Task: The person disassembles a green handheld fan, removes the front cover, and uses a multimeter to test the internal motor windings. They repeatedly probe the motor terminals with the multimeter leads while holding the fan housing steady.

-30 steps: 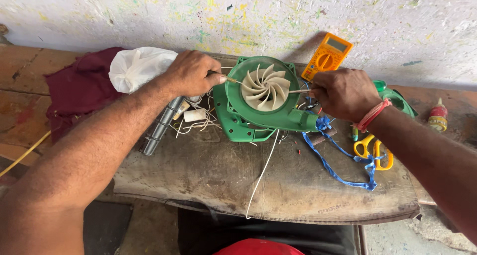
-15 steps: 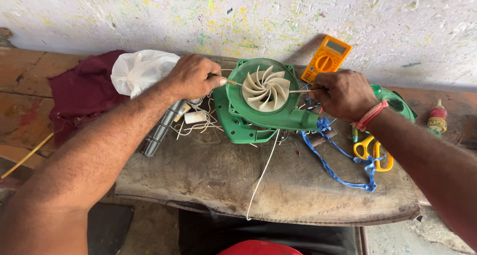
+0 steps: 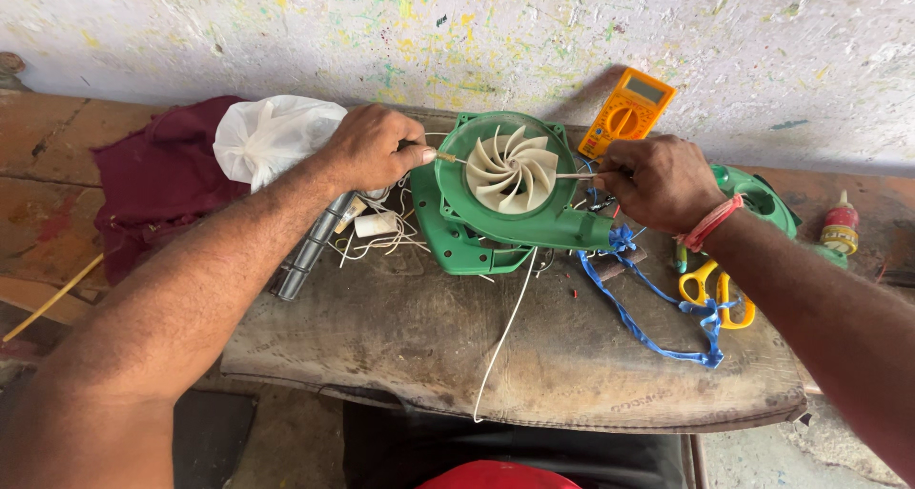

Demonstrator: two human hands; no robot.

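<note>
A green blower housing (image 3: 496, 232) lies on the worn board (image 3: 400, 346), with a cream fan wheel (image 3: 511, 170) in its round opening. My left hand (image 3: 372, 151) pinches a thin stick-like tool (image 3: 448, 157) whose tip reaches the wheel's left edge. From the right, my right hand (image 3: 658, 179) holds a thin metal rod (image 3: 572, 175) that touches the wheel's right edge. A red thread band circles my right wrist.
An orange multimeter (image 3: 629, 112) leans on the paint-flecked wall. White bag (image 3: 272, 136) on maroon cloth (image 3: 162, 179) at left. Grey cylinder (image 3: 310, 251), loose white wires (image 3: 381, 236), blue strap (image 3: 658, 313), yellow scissors (image 3: 715, 289), green cover part (image 3: 762, 198), small red bottle (image 3: 839, 227).
Both hands stay on the two thin tools at the fan wheel. The view has shifted slightly; nothing else has visibly moved.
</note>
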